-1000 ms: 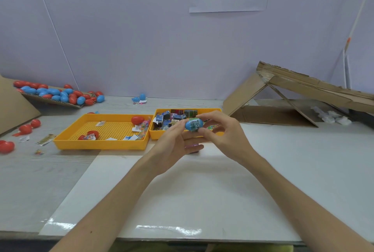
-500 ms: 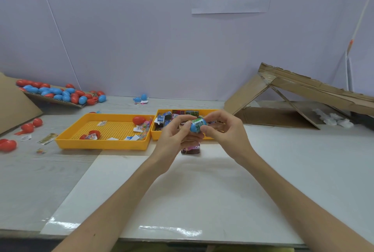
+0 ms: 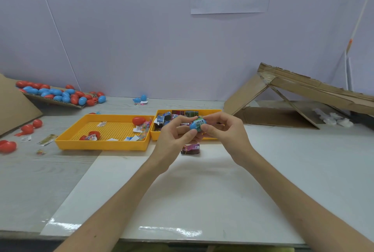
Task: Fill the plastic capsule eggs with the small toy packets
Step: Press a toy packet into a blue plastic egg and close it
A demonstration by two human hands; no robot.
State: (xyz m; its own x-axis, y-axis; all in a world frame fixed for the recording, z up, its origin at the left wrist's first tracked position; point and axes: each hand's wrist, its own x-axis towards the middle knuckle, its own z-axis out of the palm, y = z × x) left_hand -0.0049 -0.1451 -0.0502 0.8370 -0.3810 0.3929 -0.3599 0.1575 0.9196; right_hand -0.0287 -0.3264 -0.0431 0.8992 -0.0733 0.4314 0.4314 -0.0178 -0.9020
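Blue capsule egg (image 3: pixel 193 126), barcoded toy packet (image 3: pixel 199 123) against it, lies lengthwise between left hand (image 3: pixel 172 137) and right hand (image 3: pixel 226 131), both pinching its ends.

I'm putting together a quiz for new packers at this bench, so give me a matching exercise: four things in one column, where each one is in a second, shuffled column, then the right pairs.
Things
1. blue plastic capsule egg
2. whole red plastic egg
3. dark purple toy packet
4. white paper sign

Places
A. lying just in front of the right yellow tray
B. stuck on the pale wall
C. pinched between the left hand and the right hand
D. inside the left yellow perforated tray

Pairs: 1-C, 2-D, 3-A, 4-B
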